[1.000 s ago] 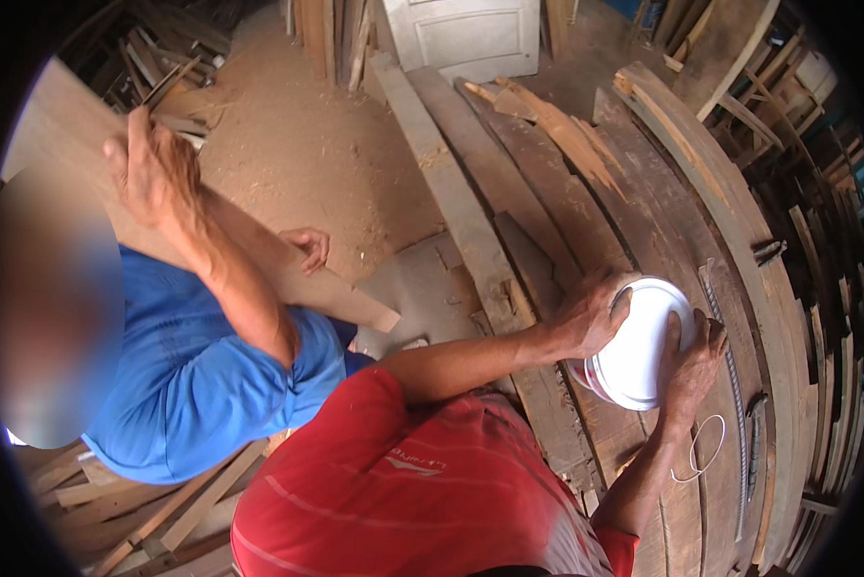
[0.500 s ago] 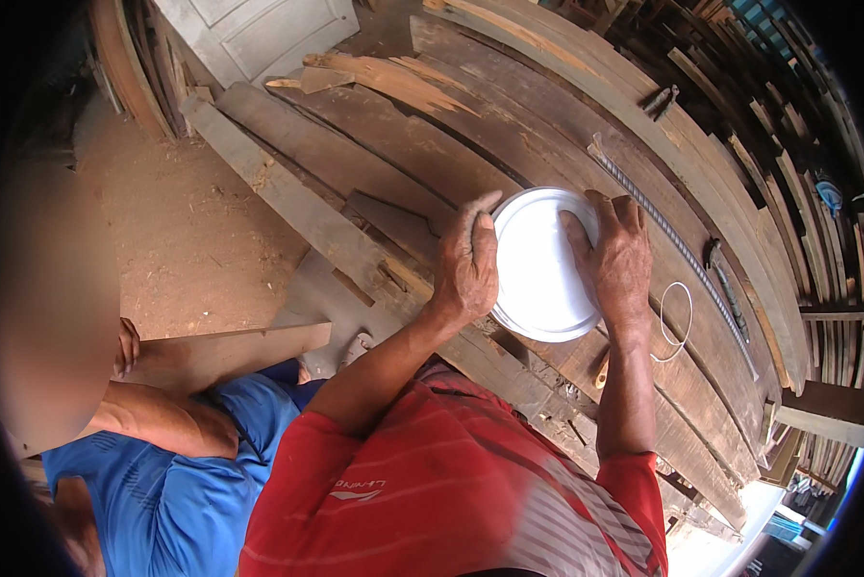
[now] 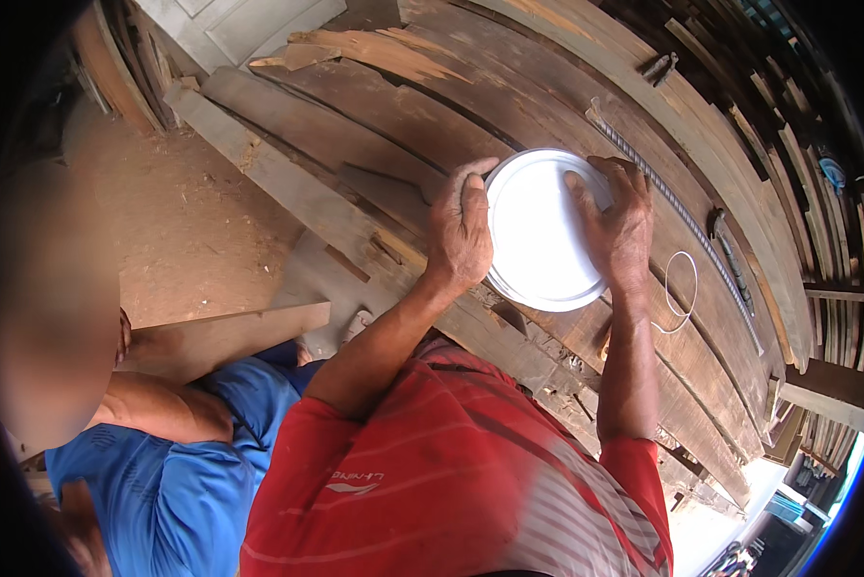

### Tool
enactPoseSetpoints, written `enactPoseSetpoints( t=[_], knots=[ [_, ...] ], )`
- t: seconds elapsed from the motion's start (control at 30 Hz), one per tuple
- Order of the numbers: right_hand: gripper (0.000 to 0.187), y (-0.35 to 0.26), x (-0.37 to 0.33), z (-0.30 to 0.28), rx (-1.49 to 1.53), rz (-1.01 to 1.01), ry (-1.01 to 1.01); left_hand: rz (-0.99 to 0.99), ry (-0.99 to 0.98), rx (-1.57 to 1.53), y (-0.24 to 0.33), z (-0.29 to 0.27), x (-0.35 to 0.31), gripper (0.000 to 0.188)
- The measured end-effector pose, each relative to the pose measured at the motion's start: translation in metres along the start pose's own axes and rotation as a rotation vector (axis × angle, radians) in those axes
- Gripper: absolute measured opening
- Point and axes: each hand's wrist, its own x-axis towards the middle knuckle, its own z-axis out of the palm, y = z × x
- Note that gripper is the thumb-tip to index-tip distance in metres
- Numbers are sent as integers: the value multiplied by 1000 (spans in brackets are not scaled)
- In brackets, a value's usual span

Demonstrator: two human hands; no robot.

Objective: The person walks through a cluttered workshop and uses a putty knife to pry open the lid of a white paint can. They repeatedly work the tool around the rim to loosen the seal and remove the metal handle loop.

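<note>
A round, glossy white plastic lid [image 3: 545,236] lies over the brown weathered wooden planks [image 3: 547,111]. The bare left hand [image 3: 463,226] cups the lid's left edge, fingers close together; whether they grip underneath I cannot tell. The bare right hand [image 3: 622,221] pinches the lid's right edge, thumb on top, fingers bent outside. Right of the lid lie a thin white wire loop [image 3: 689,300] and a grey ribbed metal rod [image 3: 677,207].

White panelled door [image 3: 247,27] at upper left, splintered tan wooden board [image 3: 384,50] near top, ribbed grey metal rod [image 3: 671,196] right of centre, blue-shirted person [image 3: 172,476] at lower left
</note>
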Motion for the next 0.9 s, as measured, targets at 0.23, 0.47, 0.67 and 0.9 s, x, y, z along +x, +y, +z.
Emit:
enactPoseSetpoints(
  t=[0.23, 0.47, 0.67, 0.9],
  knots=[
    [47, 19, 9, 7, 420, 132, 26, -166, -28, -138, 5, 2, 4, 52],
    [51, 72, -48, -31, 429, 367, 54, -106, -88, 138, 8, 3, 8, 47],
    [58, 124, -144, -34, -192, 433, -200, -120, -73, 108, 1, -6, 8, 47],
    [51, 155, -193, -17, -20, 489, -266, 118, -289, 592, 29, -4, 25, 56]
  ],
)
